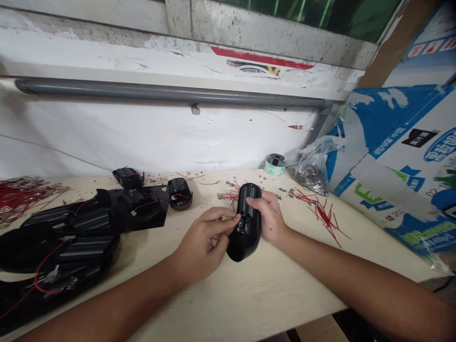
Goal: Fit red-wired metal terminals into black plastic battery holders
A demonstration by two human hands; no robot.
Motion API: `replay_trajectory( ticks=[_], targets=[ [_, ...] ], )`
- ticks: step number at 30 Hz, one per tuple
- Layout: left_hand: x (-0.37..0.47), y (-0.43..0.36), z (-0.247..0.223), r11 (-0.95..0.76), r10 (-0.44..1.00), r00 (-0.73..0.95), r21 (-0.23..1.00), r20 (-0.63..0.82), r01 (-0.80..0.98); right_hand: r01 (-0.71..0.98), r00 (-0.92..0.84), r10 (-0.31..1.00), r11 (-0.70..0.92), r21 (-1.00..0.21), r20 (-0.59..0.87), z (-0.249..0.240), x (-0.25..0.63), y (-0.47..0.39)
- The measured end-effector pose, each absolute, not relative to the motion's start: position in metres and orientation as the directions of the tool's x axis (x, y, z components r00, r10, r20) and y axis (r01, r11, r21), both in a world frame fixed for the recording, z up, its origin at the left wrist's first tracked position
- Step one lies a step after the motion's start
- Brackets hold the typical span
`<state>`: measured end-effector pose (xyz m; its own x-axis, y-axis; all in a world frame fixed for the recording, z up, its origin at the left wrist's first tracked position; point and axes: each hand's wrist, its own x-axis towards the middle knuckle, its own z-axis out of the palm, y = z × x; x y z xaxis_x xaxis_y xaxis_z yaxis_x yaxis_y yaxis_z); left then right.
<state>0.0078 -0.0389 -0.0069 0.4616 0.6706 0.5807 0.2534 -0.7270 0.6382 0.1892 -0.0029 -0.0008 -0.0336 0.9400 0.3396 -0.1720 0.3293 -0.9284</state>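
Note:
My right hand (273, 216) is wrapped around the right side of a long black plastic housing (245, 247), its thumb lying across the ridged upper part. The housing is tilted up above the table, its hollow inside facing me. At its left edge my left hand (206, 242) is closed in a pinch, fingertips against a small green circuit board (242, 221) inside the shell. What the pinch holds is too small to make out. Behind the housing, red wires (228, 195) with small metal tabs lie scattered on the table.
Several similar black housings (85, 223) with red wires lie at left, beside a red wire pile (21, 194). Two more housings stand behind. At right are loose red wires (326, 216), a bag of metal parts (311, 173), a spool (275, 164) and a printed carton (395, 156).

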Motion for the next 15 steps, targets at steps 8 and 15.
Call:
replay_trajectory(
  ticks=[8, 15],
  targets=[
    [0.008, -0.039, -0.005, -0.743, 0.653, 0.51, 0.602, 0.559, 0.292, -0.155, -0.045, 0.937, 0.335, -0.929, 0.346, 0.0, 0.188, -0.005],
    [0.006, -0.038, 0.003, -0.588, 0.795, 0.338, 0.779, 0.505, 0.218, -0.175, -0.022, 0.948, 0.31, -0.934, 0.319, -0.007, 0.189, 0.002]
  ],
)
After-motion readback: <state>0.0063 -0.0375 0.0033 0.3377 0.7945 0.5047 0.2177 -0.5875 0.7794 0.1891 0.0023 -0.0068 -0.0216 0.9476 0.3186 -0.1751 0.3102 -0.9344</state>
